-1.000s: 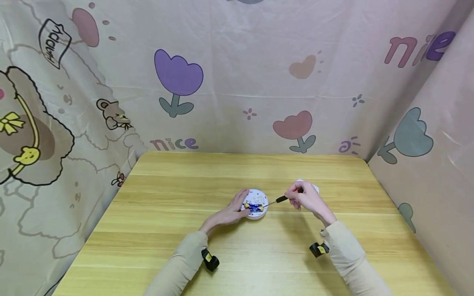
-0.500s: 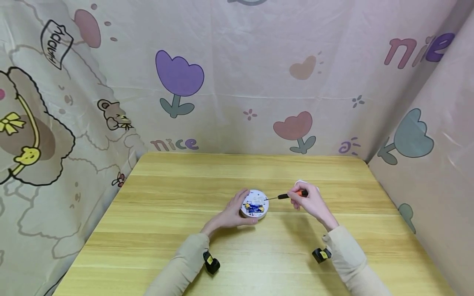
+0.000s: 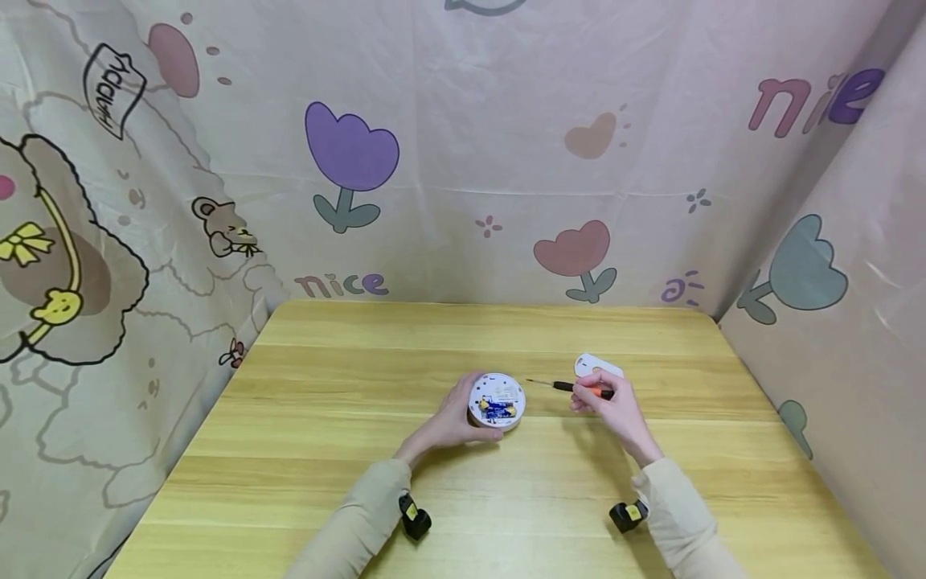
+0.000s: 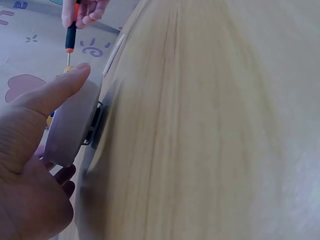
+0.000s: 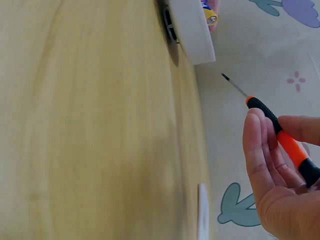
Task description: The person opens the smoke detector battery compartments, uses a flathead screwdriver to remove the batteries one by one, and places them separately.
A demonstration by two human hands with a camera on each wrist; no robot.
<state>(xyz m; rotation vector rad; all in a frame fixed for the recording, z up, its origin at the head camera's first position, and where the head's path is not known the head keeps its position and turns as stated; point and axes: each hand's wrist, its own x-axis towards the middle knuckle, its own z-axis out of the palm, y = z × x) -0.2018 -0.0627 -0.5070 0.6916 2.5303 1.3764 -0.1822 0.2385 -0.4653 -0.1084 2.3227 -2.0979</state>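
A round white battery-powered device [image 3: 486, 391] sits at the middle of the table, its open compartment facing up. Blue-and-yellow batteries [image 3: 497, 409] lie inside that compartment. My left hand [image 3: 454, 418] grips the device by its side, thumb at the near edge and fingers around the far side. My right hand [image 3: 611, 404] pinches a black-and-orange screwdriver [image 5: 290, 145] by its handle. Its thin shaft points left, and the tip is apart from the device, just right of its rim. In the left wrist view, black metal parts [image 4: 93, 125] show on the device's underside.
A flat white cover [image 3: 592, 363] lies on the wooden table [image 3: 362, 362] just beyond my right hand. Patterned cloth [image 3: 463, 161] hangs behind the table and at both sides. Black wrist cameras [image 3: 415, 519] are strapped to both sleeves.
The screwdriver tip has left the batteries and moved off the device, with the right hand shifting slightly right and nearer. My left thumb has slid from the top face to the near edge.
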